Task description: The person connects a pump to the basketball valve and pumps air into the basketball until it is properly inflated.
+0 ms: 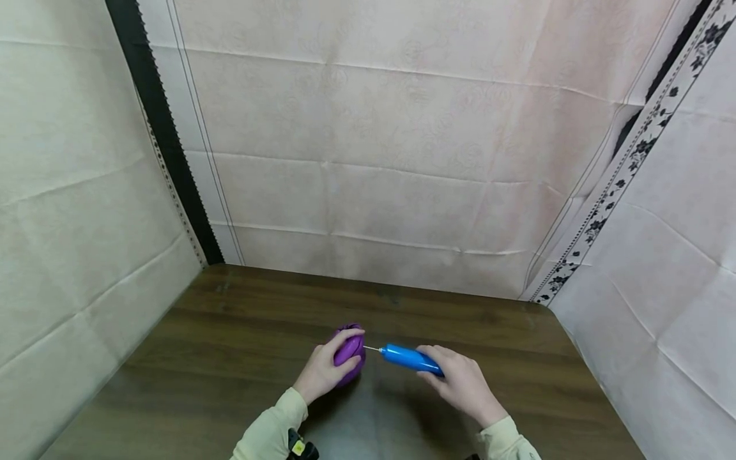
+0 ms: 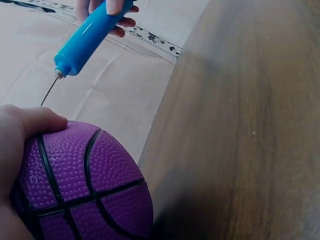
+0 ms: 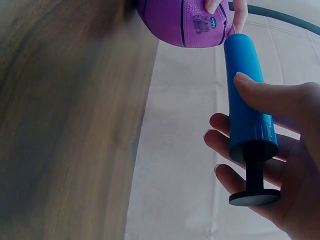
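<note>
My left hand (image 1: 320, 372) grips a small purple basketball (image 1: 351, 351) with black seams, its thumb and fingers spread round the side. A blue hand pump (image 1: 409, 358) lies across my right hand (image 1: 462, 382), thumb on top and fingers beneath the barrel. From the pump's front a thin metal needle (image 2: 48, 92) points at the ball, its tip right at the surface beside the left fingers. In the right wrist view the black plunger handle (image 3: 255, 197) sticks out a short way from the barrel. Printed marks show on the ball (image 3: 205, 24) near the needle.
Both hands are above a brown wood-grain table (image 1: 259, 306). Pale creased cloth (image 1: 368, 160) hangs behind it and along both sides, with a black strip (image 1: 167, 128) at left and a floral border (image 1: 627, 166) at right.
</note>
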A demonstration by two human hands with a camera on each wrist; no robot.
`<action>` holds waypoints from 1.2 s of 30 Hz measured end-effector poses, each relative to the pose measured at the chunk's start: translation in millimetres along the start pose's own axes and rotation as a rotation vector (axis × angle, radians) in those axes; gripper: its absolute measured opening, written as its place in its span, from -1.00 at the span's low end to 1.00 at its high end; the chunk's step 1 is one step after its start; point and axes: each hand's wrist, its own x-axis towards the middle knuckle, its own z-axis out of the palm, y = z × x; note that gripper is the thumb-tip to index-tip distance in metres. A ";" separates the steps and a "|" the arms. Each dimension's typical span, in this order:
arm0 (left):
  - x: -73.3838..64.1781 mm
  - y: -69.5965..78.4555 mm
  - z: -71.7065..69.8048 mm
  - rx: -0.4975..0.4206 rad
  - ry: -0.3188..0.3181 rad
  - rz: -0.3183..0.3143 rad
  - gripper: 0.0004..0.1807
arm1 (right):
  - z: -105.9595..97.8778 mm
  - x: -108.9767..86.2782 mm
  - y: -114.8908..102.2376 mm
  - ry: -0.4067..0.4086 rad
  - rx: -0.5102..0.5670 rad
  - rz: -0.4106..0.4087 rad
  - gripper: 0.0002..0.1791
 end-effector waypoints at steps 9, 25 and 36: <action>-3.3 -1.4 3.5 0.049 0.021 0.058 -0.56 | 0.7 6.8 -3.9 0.065 -0.073 -0.082 -0.54; 3.5 6.9 -6.4 0.260 -0.175 0.124 -0.46 | -25.6 31.1 -17.9 0.129 -0.286 -0.309 -0.59; 6.7 8.3 -4.7 0.417 -0.131 0.279 -0.67 | -39.5 39.8 -43.3 0.084 -0.369 -0.337 -0.72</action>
